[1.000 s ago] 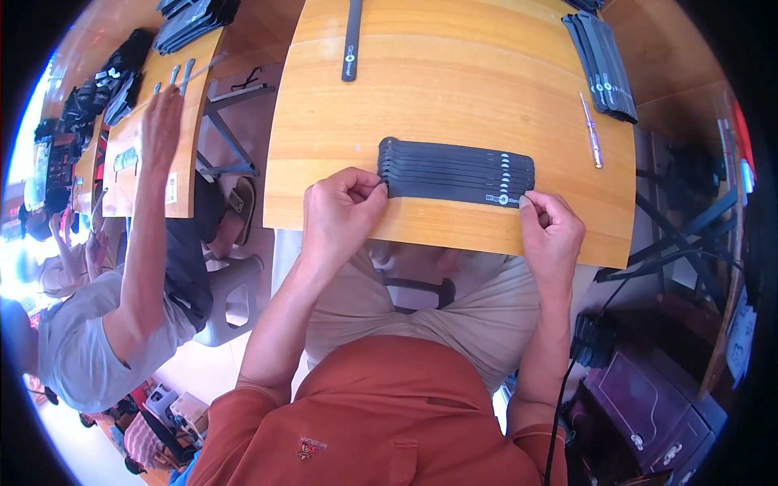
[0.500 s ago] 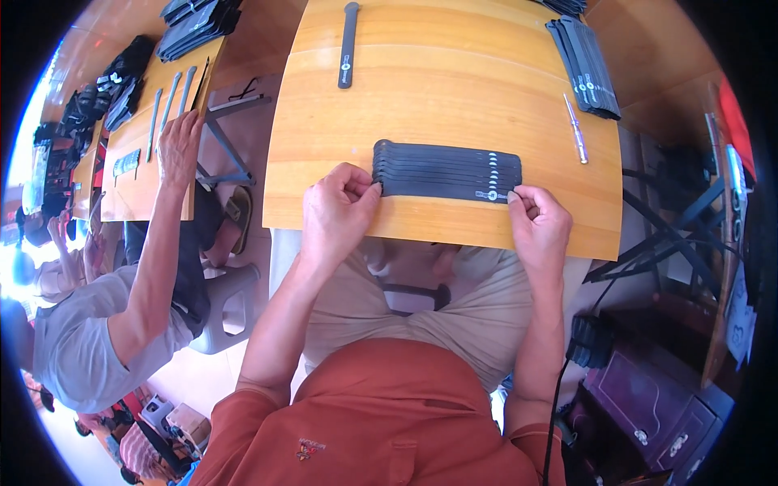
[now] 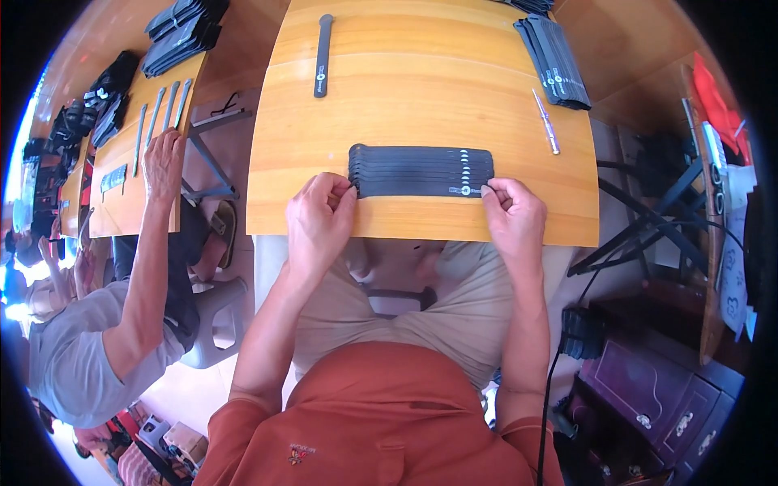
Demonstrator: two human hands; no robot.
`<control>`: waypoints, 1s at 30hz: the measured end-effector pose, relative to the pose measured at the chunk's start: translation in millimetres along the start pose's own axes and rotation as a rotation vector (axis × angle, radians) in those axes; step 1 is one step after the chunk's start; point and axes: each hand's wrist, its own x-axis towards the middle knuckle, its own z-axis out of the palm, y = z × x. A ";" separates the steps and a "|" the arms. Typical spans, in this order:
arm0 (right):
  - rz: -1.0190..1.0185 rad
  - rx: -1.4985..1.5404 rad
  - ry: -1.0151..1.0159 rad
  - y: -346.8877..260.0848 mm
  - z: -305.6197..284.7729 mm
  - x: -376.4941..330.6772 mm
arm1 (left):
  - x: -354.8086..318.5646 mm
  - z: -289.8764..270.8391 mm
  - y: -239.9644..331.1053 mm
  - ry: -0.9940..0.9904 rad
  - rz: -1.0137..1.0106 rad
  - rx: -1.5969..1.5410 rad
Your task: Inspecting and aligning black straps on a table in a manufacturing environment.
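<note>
- Pinching, in the head view, thumb against bent forefinger, the left hand (image 3: 320, 215) closes on the near left corner of a row of black straps (image 3: 413, 170).
- At the near right corner of that row, the right hand (image 3: 516, 212) does the same, its thumb and forefinger together on the strap end and the other fingers curled in.
- The row lies flat near the front edge of a wooden table (image 3: 421, 97), between the two hands; its straps overlap like shingles, long sides running left to right (pale marks line up near their right ends, and only the nearest strap shows its mark whole).
- Farther back on the left part of the same table, a single dark strap (image 3: 322, 61) lies lengthwise, well apart from the row.
- Toward the back right lies a pile of dark straps (image 3: 555, 61), with a slim purple tool (image 3: 546, 123) near its front end.
- Off to the left, a co-worker's hand (image 3: 164, 158) rests at a second table (image 3: 117, 215), near several slim grey strips (image 3: 154, 121); whether it grips one, I cannot tell.
- Behind those strips sits a dark stack (image 3: 182, 36).
</note>
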 end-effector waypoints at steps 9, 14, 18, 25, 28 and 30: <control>-0.060 -0.010 -0.002 -0.4 -2.9 -0.4 | -7.1 1.3 -1.0 0.058 0.178 0.164; -0.075 -0.425 0.050 -14.2 -5.9 -9.6 | -14.2 -1.8 -2.1 0.071 0.221 0.272; -0.363 -0.540 0.054 -26.0 6.7 -28.0 | -19.7 -1.0 3.4 0.085 0.459 0.332; -0.493 -0.542 -0.181 -29.9 39.7 -46.9 | -25.2 9.3 -7.6 -0.160 0.605 0.555; -0.420 -0.583 -0.116 -13.7 28.5 -45.1 | -23.2 3.1 -12.2 -0.211 0.626 0.611; -0.411 -0.574 -0.116 -9.2 25.7 -44.5 | -22.4 -4.5 -15.6 -0.248 0.599 0.615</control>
